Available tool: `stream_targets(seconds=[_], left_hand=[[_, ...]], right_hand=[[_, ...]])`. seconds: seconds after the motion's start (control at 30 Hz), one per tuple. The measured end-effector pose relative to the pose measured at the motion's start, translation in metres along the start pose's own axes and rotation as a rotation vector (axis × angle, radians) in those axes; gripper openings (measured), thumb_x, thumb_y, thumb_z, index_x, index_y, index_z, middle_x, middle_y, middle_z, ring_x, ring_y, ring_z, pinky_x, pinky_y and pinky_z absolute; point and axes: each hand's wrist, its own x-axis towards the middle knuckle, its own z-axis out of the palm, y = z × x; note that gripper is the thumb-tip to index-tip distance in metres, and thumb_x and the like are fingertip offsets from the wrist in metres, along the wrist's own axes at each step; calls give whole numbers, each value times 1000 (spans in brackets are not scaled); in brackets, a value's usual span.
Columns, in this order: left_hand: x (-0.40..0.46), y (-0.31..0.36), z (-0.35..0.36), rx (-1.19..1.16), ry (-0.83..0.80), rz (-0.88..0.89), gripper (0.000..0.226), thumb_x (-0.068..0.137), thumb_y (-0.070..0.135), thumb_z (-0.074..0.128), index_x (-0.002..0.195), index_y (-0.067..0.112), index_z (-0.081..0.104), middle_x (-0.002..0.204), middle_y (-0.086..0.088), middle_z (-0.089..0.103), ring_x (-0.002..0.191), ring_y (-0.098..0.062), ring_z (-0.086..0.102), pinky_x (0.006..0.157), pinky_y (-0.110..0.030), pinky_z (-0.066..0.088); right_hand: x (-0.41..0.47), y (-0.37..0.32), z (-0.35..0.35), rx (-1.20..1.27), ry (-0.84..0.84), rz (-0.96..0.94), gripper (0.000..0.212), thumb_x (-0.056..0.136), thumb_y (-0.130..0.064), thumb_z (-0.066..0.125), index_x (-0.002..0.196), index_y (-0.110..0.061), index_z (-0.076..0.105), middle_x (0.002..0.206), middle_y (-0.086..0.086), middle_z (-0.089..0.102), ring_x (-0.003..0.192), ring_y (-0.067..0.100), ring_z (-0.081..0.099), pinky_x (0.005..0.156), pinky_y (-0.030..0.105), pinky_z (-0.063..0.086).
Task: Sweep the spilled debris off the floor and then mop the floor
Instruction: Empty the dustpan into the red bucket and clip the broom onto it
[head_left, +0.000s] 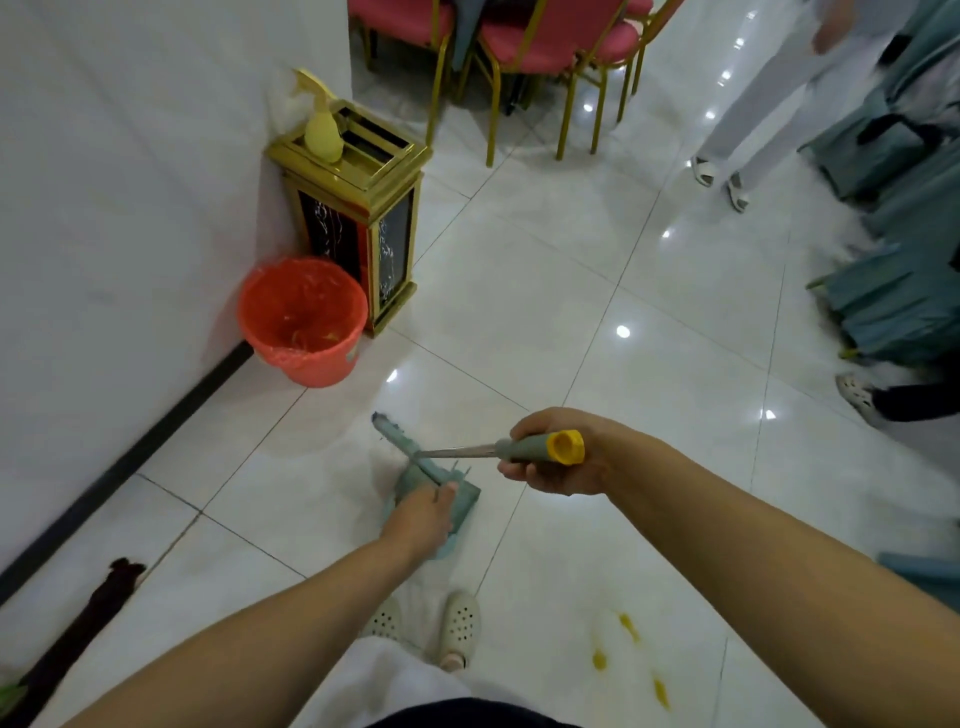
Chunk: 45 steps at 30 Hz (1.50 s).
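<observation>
A flat mop stands on the white tiled floor in front of my feet. Its grey-green head (415, 457) has a blue-green cloth (451, 540) under it. My right hand (558, 457) grips the top of the mop handle (540, 448), grey-green with a yellow end cap. My left hand (423, 512) reaches down to the mop head and holds the cloth against it. Yellow debris bits (628, 626) lie on the floor at the lower right.
A red bucket (303, 322) with a plastic liner stands by the wall beside a gold and black bin (363, 228) with a yellow spray bottle (322, 130) on top. A dark broom (98, 603) lies at the lower left. Red chairs (519, 47) stand behind. Two other people's feet (719, 179) are at the right.
</observation>
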Motion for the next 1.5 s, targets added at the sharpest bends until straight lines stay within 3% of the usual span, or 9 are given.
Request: stream_targets(seconds=[0.23, 0.43, 0.57, 0.73, 0.9, 1.07, 1.27, 1.4, 1.5], left_hand=[[-7, -2, 10, -272, -149, -132, 31, 102, 33, 34, 86, 12, 49, 65, -4, 48, 53, -12, 42, 47, -21, 38], [-6, -1, 11, -329, -259, -189, 29, 100, 33, 42, 106, 5, 51, 77, -9, 53, 65, -16, 50, 62, -28, 47], [2, 1, 4, -336, -333, -296, 36, 94, 41, 52, 108, 8, 55, 90, -12, 60, 78, -20, 59, 64, -29, 52], [24, 13, -4, -347, -422, -417, 53, 90, 60, 45, 103, 12, 62, 86, -11, 61, 70, -20, 59, 54, -24, 50], [47, 25, 7, -161, -321, -622, 58, 80, 57, 63, 101, 3, 61, 85, -15, 63, 69, -24, 60, 62, -30, 51], [58, 15, 14, -94, -341, -653, 56, 72, 44, 75, 106, 4, 58, 107, -15, 64, 98, -26, 64, 92, -35, 52], [59, 4, 25, -137, -300, -721, 42, 73, 32, 78, 97, 2, 62, 99, -15, 67, 87, -25, 67, 81, -35, 58], [58, 5, 26, -160, -282, -742, 35, 74, 32, 78, 86, 3, 61, 87, -13, 64, 78, -23, 65, 58, -32, 56], [62, 8, 24, -183, -259, -727, 34, 76, 32, 77, 84, 5, 60, 88, -12, 64, 80, -23, 64, 61, -31, 57]], right_hand=[[-4, 1, 0, -273, -43, 63, 25, 93, -20, 48, 88, 1, 61, 64, 14, 70, 52, 19, 68, 42, 17, 47], [-11, 10, -9, -321, -70, 39, 17, 89, -18, 51, 87, -4, 62, 69, 12, 69, 56, 20, 69, 45, 18, 46], [-15, 14, -16, -311, -79, 34, 18, 90, -17, 50, 84, -6, 63, 68, 10, 68, 57, 19, 68, 45, 17, 45], [-17, 28, -11, -362, -72, 10, 20, 90, -21, 53, 94, -4, 61, 70, 9, 70, 58, 18, 69, 47, 18, 48], [-18, 39, -2, -434, -67, -17, 21, 90, -25, 54, 101, -7, 59, 70, 6, 71, 60, 17, 70, 50, 20, 51], [-22, 48, -4, -464, -91, -6, 22, 89, -25, 57, 105, -10, 61, 82, 9, 71, 68, 20, 69, 54, 23, 52], [-22, 52, -4, -455, -72, 15, 29, 90, -24, 57, 113, -6, 61, 85, 12, 69, 70, 22, 68, 54, 24, 52], [-23, 48, -8, -437, -84, -4, 28, 88, -23, 57, 107, -3, 62, 79, 13, 68, 64, 21, 67, 55, 23, 51], [-20, 43, -8, -462, -85, -8, 30, 88, -23, 58, 108, -1, 63, 79, 12, 69, 63, 20, 67, 53, 22, 51]])
